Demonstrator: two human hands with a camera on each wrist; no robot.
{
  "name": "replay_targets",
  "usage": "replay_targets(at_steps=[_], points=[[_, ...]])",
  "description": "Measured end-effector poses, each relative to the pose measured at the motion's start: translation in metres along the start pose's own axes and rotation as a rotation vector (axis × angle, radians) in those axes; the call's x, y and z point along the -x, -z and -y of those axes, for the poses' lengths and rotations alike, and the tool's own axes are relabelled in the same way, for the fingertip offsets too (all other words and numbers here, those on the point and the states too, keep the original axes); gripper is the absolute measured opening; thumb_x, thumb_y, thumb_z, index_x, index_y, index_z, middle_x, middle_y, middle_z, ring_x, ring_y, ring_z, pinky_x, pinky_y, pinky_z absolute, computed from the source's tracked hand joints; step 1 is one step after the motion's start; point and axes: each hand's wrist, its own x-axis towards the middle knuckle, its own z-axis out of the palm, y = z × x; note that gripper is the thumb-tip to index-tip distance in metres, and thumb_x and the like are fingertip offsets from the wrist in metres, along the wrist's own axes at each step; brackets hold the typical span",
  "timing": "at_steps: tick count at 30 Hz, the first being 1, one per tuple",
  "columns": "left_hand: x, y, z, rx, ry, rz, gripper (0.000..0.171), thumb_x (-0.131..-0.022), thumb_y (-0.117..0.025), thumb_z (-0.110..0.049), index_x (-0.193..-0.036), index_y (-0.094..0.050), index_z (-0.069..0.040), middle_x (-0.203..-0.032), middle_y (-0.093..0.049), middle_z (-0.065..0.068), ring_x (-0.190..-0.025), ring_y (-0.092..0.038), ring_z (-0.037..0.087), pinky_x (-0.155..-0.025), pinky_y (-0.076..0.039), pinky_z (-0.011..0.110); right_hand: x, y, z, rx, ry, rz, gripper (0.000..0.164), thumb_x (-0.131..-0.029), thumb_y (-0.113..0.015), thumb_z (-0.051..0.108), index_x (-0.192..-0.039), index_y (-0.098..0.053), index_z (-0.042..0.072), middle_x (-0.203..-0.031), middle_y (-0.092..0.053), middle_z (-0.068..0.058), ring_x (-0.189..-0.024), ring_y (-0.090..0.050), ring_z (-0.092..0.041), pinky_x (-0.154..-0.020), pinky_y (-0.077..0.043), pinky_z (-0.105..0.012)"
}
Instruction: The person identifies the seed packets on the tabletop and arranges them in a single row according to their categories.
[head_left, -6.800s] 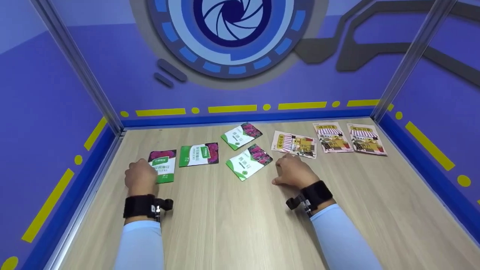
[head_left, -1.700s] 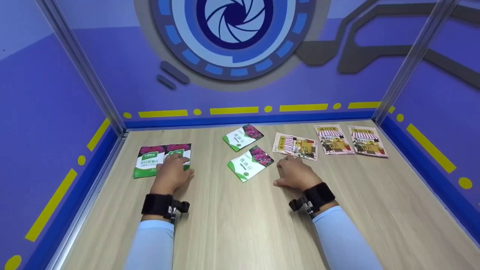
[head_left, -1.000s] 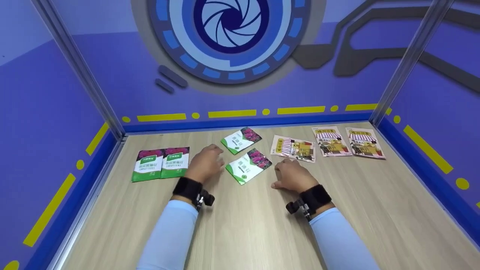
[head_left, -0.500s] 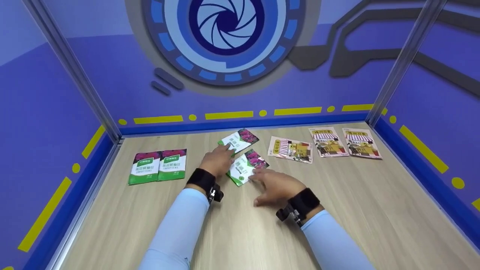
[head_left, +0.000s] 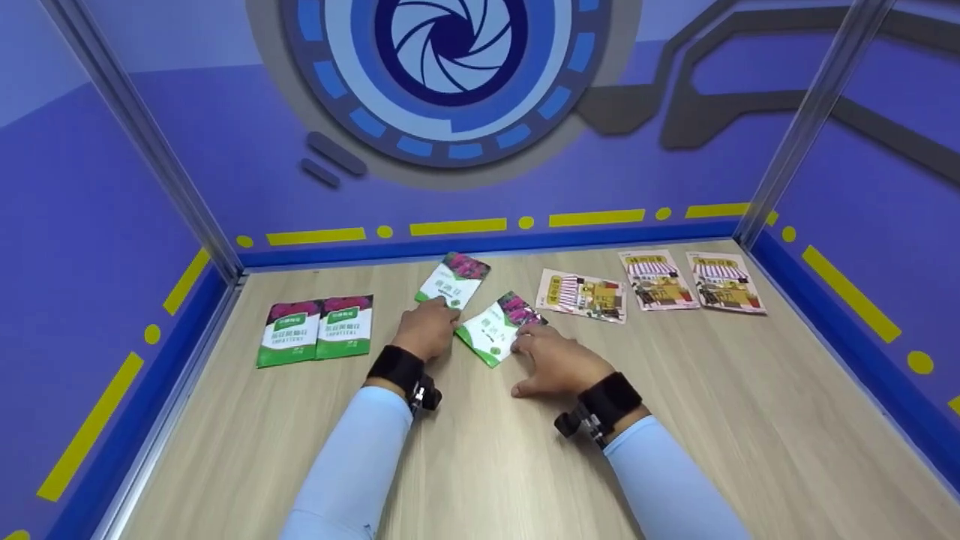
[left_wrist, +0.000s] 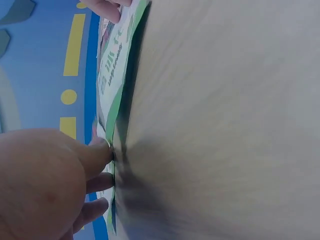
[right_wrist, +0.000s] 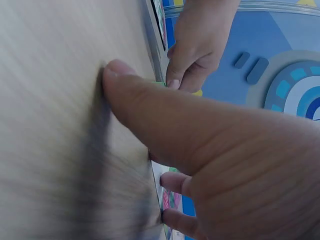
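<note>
On the wooden table, my left hand pinches the lower edge of a green and white seed packet with magenta flowers, thumb and fingertips close together there. To its right lies a matching flower seed packet, tilted to the right. My right hand touches that packet's right side with extended fingers. In the right wrist view, the right thumb rests on the table apart from the packet. Fingers and palm hide parts of both packets.
Two green seed packets with pink flowers, a left one and a right one, lie side by side. At right are a sideways pink shop-print packet and two upright ones. Blue walls enclose the table.
The two pink-flower packets came side by side at left. My left hand moved right and turned the far magenta-flower packet more upright, shifting it left. My right hand moved left onto the nearer one.
</note>
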Motion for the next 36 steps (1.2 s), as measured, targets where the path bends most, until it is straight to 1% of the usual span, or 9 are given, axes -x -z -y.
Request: replay_targets(at_steps=[6, 11, 15, 19, 23, 28, 31, 33, 36], points=[[0.014, -0.007, 0.007, -0.005, 0.006, -0.057, 0.037, -0.109, -0.057, -0.028, -0.145, -0.067, -0.023, -0.156, -0.054, 0.012, -0.143, -0.052, 0.037, -0.108, -0.044, 0.073, -0.002, -0.001, 0.0, 0.003, -0.006, -0.026, 0.077, -0.074, -0.093, 0.055, -0.135, -0.069, 0.013, -0.163, -0.046, -0.012, -0.152, -0.043, -0.034, -0.118, -0.042, -0.066], [0.029, -0.01, 0.013, 0.025, 0.033, -0.073, 0.036, -0.107, -0.061, -0.029, -0.142, -0.069, -0.025, -0.152, -0.059, 0.008, -0.138, -0.056, 0.036, -0.107, -0.044, 0.073, -0.003, -0.003, 0.002, 0.01, -0.021, -0.025, 0.08, -0.072, -0.094, 0.056, -0.133, -0.068, 0.012, -0.167, -0.041, -0.018, -0.155, -0.04, -0.04, -0.115, -0.042, -0.07], [0.038, -0.01, 0.017, 0.02, 0.043, -0.084, 0.036, -0.106, -0.063, -0.03, -0.141, -0.071, -0.026, -0.15, -0.06, 0.008, -0.137, -0.056, 0.036, -0.106, -0.045, 0.072, -0.005, -0.003, 0.002, 0.008, -0.019, -0.025, 0.08, -0.071, -0.095, 0.055, -0.132, -0.067, 0.012, -0.165, -0.044, -0.018, -0.156, -0.039, -0.039, -0.115, -0.041, -0.071], [0.045, -0.01, 0.016, 0.009, 0.045, -0.105, 0.037, -0.103, -0.068, -0.031, -0.139, -0.072, -0.024, -0.149, -0.061, 0.011, -0.137, -0.056, 0.037, -0.107, -0.045, 0.071, -0.006, -0.002, 0.0, 0.012, -0.014, -0.034, 0.081, -0.07, -0.095, 0.055, -0.133, -0.067, 0.012, -0.164, -0.046, -0.018, -0.155, -0.039, -0.038, -0.116, -0.042, -0.069], [0.05, -0.01, 0.014, 0.009, 0.042, -0.129, 0.037, -0.1, -0.073, -0.033, -0.134, -0.075, -0.019, -0.14, -0.065, 0.013, -0.132, -0.059, 0.037, -0.106, -0.046, 0.069, -0.007, -0.002, -0.001, 0.038, 0.004, -0.021, 0.084, -0.071, -0.094, 0.055, -0.135, -0.066, 0.008, -0.162, -0.048, -0.018, -0.155, -0.04, -0.037, -0.115, -0.044, -0.067], [0.051, -0.009, 0.015, -0.003, 0.085, -0.189, 0.037, -0.098, -0.075, -0.033, -0.13, -0.076, -0.015, -0.141, -0.062, 0.013, -0.134, -0.057, 0.033, -0.109, -0.046, 0.064, -0.009, -0.003, -0.002, 0.059, 0.027, -0.017, 0.085, -0.073, -0.093, 0.057, -0.137, -0.066, 0.008, -0.158, -0.053, -0.017, -0.155, -0.039, -0.037, -0.116, -0.044, -0.065], [0.05, -0.009, 0.017, 0.006, 0.088, -0.182, 0.041, -0.1, -0.073, -0.033, -0.137, -0.072, -0.014, -0.152, -0.056, 0.013, -0.143, -0.05, 0.034, -0.112, -0.044, 0.065, -0.009, -0.003, -0.003, 0.056, 0.015, -0.023, 0.085, -0.072, -0.094, 0.057, -0.136, -0.066, 0.008, -0.158, -0.053, -0.017, -0.156, -0.039, -0.038, -0.116, -0.043, -0.067], [0.051, -0.01, 0.019, 0.021, 0.09, -0.149, 0.044, -0.102, -0.071, -0.033, -0.142, -0.069, -0.015, -0.159, -0.053, 0.013, -0.149, -0.047, 0.034, -0.115, -0.041, 0.068, -0.008, -0.003, -0.003, 0.053, 0.004, -0.023, 0.086, -0.071, -0.094, 0.057, -0.136, -0.066, 0.007, -0.159, -0.053, -0.017, -0.156, -0.038, -0.037, -0.117, -0.042, -0.067], [0.055, -0.011, 0.025, 0.023, 0.097, -0.107, 0.046, -0.102, -0.069, -0.035, -0.144, -0.067, -0.017, -0.159, -0.054, 0.013, -0.149, -0.048, 0.035, -0.116, -0.038, 0.072, -0.009, -0.003, -0.002, 0.045, 0.008, -0.022, 0.087, -0.071, -0.094, 0.057, -0.136, -0.066, 0.007, -0.16, -0.051, -0.018, -0.157, -0.038, -0.037, -0.116, -0.042, -0.069]])
